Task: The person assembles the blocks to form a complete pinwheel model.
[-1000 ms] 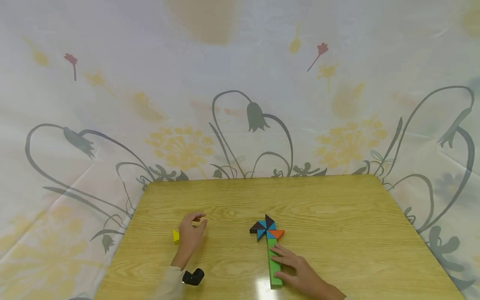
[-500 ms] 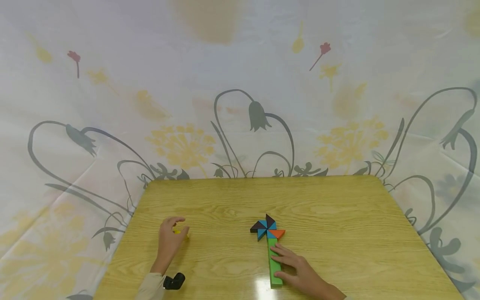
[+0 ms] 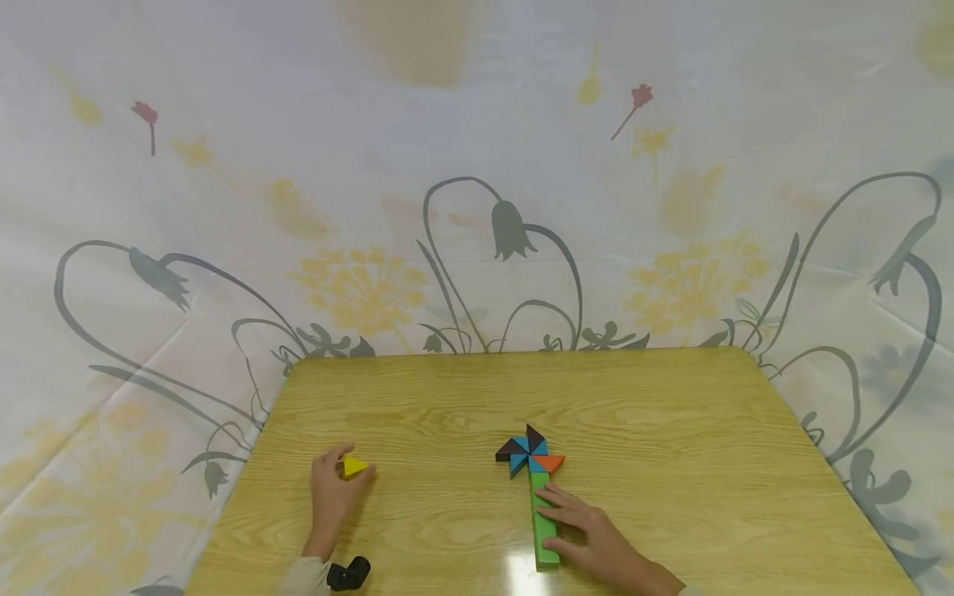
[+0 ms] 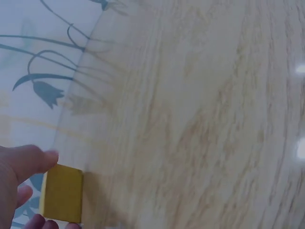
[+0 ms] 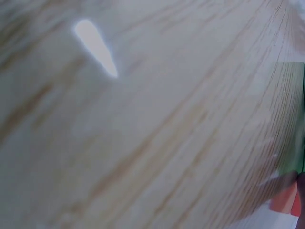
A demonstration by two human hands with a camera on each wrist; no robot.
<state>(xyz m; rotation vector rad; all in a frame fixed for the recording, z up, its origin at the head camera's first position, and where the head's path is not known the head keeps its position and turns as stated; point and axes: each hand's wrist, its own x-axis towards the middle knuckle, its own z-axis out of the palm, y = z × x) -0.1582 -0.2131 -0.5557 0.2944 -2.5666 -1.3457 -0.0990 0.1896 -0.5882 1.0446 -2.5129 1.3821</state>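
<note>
My left hand (image 3: 331, 492) pinches a yellow triangular block (image 3: 354, 467) between thumb and fingers at the table's left. In the left wrist view, the thumb and fingertips meet opposite edges of that yellow block (image 4: 64, 193). Right of centre, the fingers of my right hand (image 3: 596, 538) lie extended on a green bar (image 3: 546, 530), touching its top and right side. Above the bar, blue triangular blocks (image 3: 518, 463), two dark ones (image 3: 510, 450) and an orange one (image 3: 550, 463) form a pinwheel. The right wrist view catches only part of the green bar (image 5: 293, 119).
The wood-grain table (image 3: 447, 397) reaches back to a flower-printed sheet (image 3: 477, 248). A black wrist camera (image 3: 349, 573) sits by the left sleeve. Light glares off the table (image 3: 527, 573) left of the green bar.
My left hand has moved left to the yellow block, and its thumb and fingers have closed on it. The right hand has kept its place on the green bar.
</note>
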